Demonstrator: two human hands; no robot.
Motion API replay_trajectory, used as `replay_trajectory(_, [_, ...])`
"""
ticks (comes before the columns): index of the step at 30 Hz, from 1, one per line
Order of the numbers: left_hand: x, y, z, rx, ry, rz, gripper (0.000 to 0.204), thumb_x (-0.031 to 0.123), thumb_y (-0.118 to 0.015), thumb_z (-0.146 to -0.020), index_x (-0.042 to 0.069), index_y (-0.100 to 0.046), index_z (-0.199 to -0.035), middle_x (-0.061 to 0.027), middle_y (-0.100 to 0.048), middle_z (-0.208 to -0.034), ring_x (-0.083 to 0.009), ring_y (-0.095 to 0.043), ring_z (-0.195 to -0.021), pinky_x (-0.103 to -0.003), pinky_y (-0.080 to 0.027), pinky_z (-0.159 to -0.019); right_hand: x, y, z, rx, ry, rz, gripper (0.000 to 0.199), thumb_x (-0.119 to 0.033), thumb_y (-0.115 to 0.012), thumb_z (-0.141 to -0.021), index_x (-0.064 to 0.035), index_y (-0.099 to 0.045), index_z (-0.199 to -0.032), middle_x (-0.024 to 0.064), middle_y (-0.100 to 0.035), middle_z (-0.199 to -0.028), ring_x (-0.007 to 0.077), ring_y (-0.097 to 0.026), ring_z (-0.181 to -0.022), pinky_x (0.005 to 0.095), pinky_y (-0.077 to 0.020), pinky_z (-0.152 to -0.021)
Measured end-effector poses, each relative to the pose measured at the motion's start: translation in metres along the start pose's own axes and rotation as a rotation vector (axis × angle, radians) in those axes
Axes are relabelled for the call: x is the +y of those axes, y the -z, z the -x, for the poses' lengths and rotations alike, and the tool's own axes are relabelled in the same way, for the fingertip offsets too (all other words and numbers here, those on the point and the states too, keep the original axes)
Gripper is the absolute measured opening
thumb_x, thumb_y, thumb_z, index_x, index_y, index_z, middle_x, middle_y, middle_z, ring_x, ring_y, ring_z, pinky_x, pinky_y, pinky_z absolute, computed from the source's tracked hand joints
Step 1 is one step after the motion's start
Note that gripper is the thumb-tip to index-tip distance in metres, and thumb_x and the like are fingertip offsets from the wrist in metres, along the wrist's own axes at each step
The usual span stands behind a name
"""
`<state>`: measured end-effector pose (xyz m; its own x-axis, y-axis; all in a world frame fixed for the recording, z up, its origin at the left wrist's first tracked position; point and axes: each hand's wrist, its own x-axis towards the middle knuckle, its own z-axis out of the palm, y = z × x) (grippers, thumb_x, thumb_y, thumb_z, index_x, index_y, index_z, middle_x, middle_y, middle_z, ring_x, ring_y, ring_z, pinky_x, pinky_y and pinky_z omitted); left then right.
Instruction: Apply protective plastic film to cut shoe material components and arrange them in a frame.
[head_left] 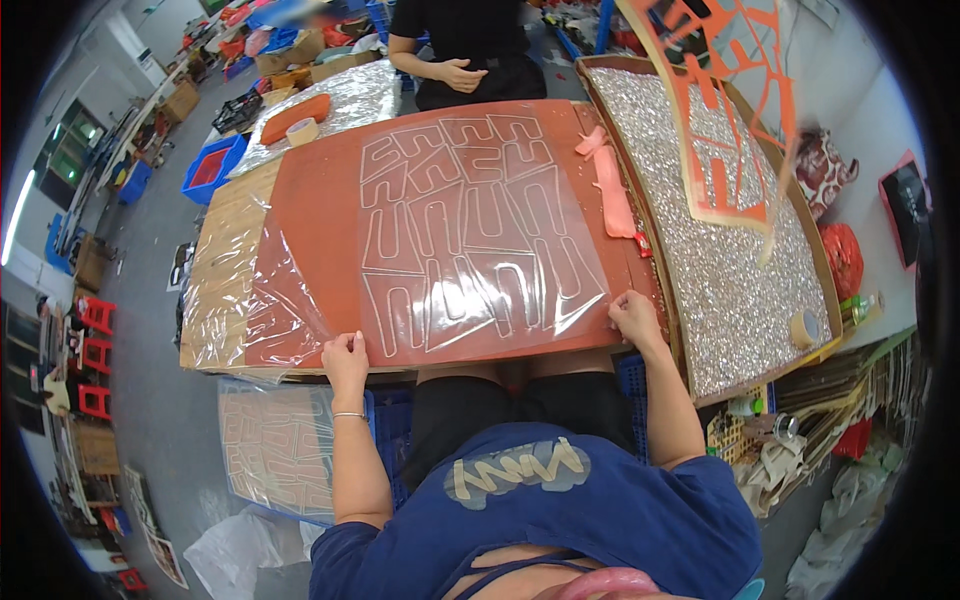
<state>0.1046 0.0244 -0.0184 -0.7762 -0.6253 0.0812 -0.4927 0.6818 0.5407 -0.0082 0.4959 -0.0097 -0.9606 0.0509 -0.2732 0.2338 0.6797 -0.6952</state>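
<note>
A clear plastic sheet [475,330] bearing pale outlines of long looped shapes lies over the reddish-brown board [310,190] in front of me. My left hand [346,357] pinches at its near left corner, thumb and fingers together. At the near right corner, my right hand [635,318] has its fingers closed on the sheet's edge. Bright glare covers parts of the film near my hands. Another loose clear film [283,300] lies left of the sheet, over the board and a wooden strip [218,290].
Pink strips [612,190] lie on the board's right side. A glittery silver panel [740,300] with a tape roll [804,328] stands beside it, under a hanging orange cut-out stencil [735,130]. Someone in black [465,50] is across the table. Patterned sheets [278,445] sit low at left.
</note>
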Motion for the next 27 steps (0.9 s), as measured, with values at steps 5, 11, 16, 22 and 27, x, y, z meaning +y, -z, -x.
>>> replay_trajectory(5, [0.007, -0.005, 0.011, 0.009, -0.066, -0.081, 0.031, 0.022, -0.071, -0.082, 0.000, -0.065, -0.102, -0.0181, -0.059, -0.101, -0.0345, -0.053, -0.103, -0.044, -0.042, -0.092, 0.004, 0.001, 0.013, -0.263, -0.061, -0.145, 0.024, -0.021, -0.058, -0.092, 0.0018, -0.063, -0.088, 0.0092, -0.065, -0.064, 0.0134, -0.057, -0.044, 0.0296, -0.0483, -0.040])
replay_trajectory(11, [0.010, -0.011, 0.009, 0.082, -0.296, -0.120, 0.020, 0.005, -0.070, -0.075, 0.002, -0.063, -0.093, -0.0172, -0.057, -0.099, -0.0353, -0.051, -0.101, -0.045, -0.040, -0.090, 0.026, 0.032, 0.018, -0.048, -0.138, -0.838, 0.036, -0.025, -0.062, -0.092, 0.0038, -0.054, -0.112, 0.0115, -0.065, -0.081, 0.0106, -0.055, -0.048, 0.0260, -0.0501, -0.043])
replay_trajectory(16, [0.006, -0.021, 0.003, 0.005, -0.470, -0.081, 0.006, -0.002, -0.058, -0.076, 0.003, -0.061, -0.077, -0.0139, -0.059, -0.089, -0.0337, -0.053, -0.091, -0.044, -0.041, -0.085, 0.022, 0.080, 0.001, 0.231, -0.027, -0.683, 0.059, -0.027, -0.059, -0.094, 0.0032, -0.031, -0.137, 0.0212, -0.061, -0.110, 0.0189, -0.062, -0.074, 0.0294, -0.0557, -0.056])
replay_trajectory(22, [-0.005, -0.021, -0.006, 0.058, -0.253, 0.079, 0.010, -0.001, -0.055, -0.076, 0.002, -0.060, -0.084, -0.0152, -0.059, -0.090, -0.0325, -0.054, -0.089, -0.043, -0.043, -0.081, 0.011, 0.172, -0.079, 0.194, 0.213, -1.746, 0.062, -0.023, -0.053, -0.096, 0.0042, -0.023, -0.142, 0.0287, -0.054, -0.121, 0.0330, -0.061, -0.097, 0.0428, -0.0571, -0.077])
replay_trajectory(27, [-0.007, -0.015, -0.005, 0.180, -0.204, 0.183, 0.019, 0.001, -0.058, -0.076, 0.001, -0.060, -0.095, -0.0149, -0.057, -0.097, -0.0303, -0.054, -0.092, -0.040, -0.043, -0.084, 0.058, 0.227, -0.141, 0.521, 0.296, -1.737, 0.066, -0.034, -0.048, -0.098, 0.0046, -0.020, -0.145, 0.0295, -0.040, -0.140, 0.0382, -0.057, -0.111, 0.0479, -0.0507, -0.092])
